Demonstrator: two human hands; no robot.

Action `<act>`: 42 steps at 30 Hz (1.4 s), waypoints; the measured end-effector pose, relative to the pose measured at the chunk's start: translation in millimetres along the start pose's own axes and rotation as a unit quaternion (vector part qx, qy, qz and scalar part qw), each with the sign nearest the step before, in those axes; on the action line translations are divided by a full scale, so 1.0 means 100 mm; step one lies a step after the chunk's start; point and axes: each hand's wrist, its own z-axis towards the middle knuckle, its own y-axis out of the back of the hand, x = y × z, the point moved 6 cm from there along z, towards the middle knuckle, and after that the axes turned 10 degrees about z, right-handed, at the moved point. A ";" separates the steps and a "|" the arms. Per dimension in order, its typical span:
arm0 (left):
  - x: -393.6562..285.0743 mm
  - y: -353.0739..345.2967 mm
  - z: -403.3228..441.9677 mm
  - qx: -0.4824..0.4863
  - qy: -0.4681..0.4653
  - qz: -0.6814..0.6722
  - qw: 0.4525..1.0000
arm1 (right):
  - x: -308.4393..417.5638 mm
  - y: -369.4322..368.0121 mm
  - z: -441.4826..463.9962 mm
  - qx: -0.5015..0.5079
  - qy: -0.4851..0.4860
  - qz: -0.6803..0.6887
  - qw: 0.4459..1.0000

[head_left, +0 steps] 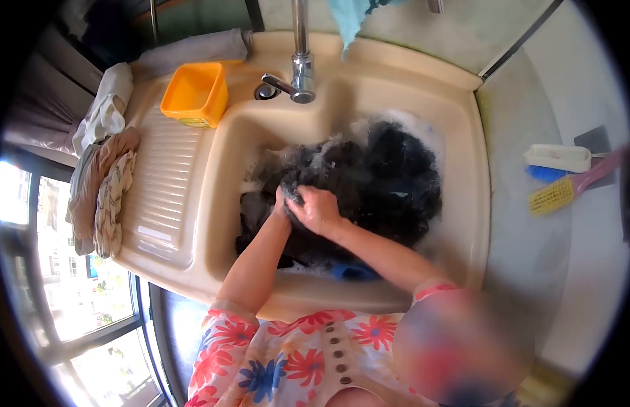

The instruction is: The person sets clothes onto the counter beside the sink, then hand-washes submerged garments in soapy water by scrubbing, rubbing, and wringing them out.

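Dark wet cloth (396,183) lies in soapy water in the beige sink basin (461,237). Both my hands meet over the left part of the basin, gripping a bunched piece of dark grey cloth (291,192) with suds on it. My right hand (318,210) is closed around the bunch from the right. On its left side, my left hand (282,203) presses against the same bunch, its fingers mostly hidden. A blue piece (355,272) shows at the basin's near edge, partly under water.
Behind the basin stands a chrome faucet (302,74). A yellow tub (196,91) sits on the ribbed drainboard (162,183), with folded cloths (103,186) along its left edge. Brushes (558,158) hang on the right wall. A turquoise cloth (349,20) hangs above.
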 end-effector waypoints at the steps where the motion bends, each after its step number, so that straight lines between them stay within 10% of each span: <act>1: -0.04 -0.06 -0.11 -0.032 -0.009 0.008 0.999 | -0.23 -0.01 0.09 0.002 -0.029 -0.032 0.999; 4: -0.23 -0.51 -0.37 -0.022 0.080 0.118 0.989 | -1.08 0.26 0.42 0.056 -0.234 -0.109 0.964; 8: -0.64 -0.26 -0.24 -0.048 -0.010 0.123 0.991 | -1.13 1.00 0.66 0.014 -0.179 -0.127 0.976; 11: -0.77 -0.13 -0.13 -0.009 -0.065 0.137 0.988 | -1.31 1.15 0.64 -0.030 -0.181 0.159 0.970; 14: -0.45 -0.24 -0.08 -0.003 -0.054 0.237 0.970 | -1.00 0.47 0.19 0.026 -0.035 -0.196 0.980; 17: -0.28 -0.35 -0.13 0.102 0.023 0.165 0.981 | -1.35 0.31 0.07 0.207 -0.185 -0.185 0.943; 22: -0.44 -0.64 -0.52 0.009 0.077 0.109 0.991 | -0.93 0.42 0.25 0.037 -0.182 0.021 0.982; 24: -0.25 -0.45 -0.08 0.161 0.007 0.034 0.986 | -0.12 0.34 0.13 0.083 -0.025 0.112 0.990; 25: -0.25 -0.66 -0.23 0.412 0.076 -0.140 0.897 | 0.12 0.23 0.02 0.070 0.008 0.142 0.987; 27: -0.46 -0.31 -0.27 0.102 -0.380 0.263 0.881 | 0.21 0.13 -0.03 0.012 0.083 0.141 0.986; 30: -0.18 -0.39 -0.22 0.110 -0.083 0.022 0.990 | -0.06 0.18 0.18 -0.085 0.165 -0.003 0.983; 31: 0.00 -0.33 -0.18 0.063 0.058 -0.038 0.996 | -0.22 0.29 0.27 -0.037 0.063 -0.052 0.996; 35: -0.25 -0.78 -0.59 0.042 0.042 0.284 0.957 | -1.34 0.64 0.29 0.190 -0.201 -0.112 0.954; 41: -0.10 -0.61 -0.29 0.081 0.058 0.233 0.967 | -0.85 0.76 0.51 0.210 0.085 -0.050 0.973; 42: -0.05 -0.57 -0.20 0.109 0.079 0.174 0.975 | -0.98 0.58 0.39 0.233 -0.006 -0.136 0.963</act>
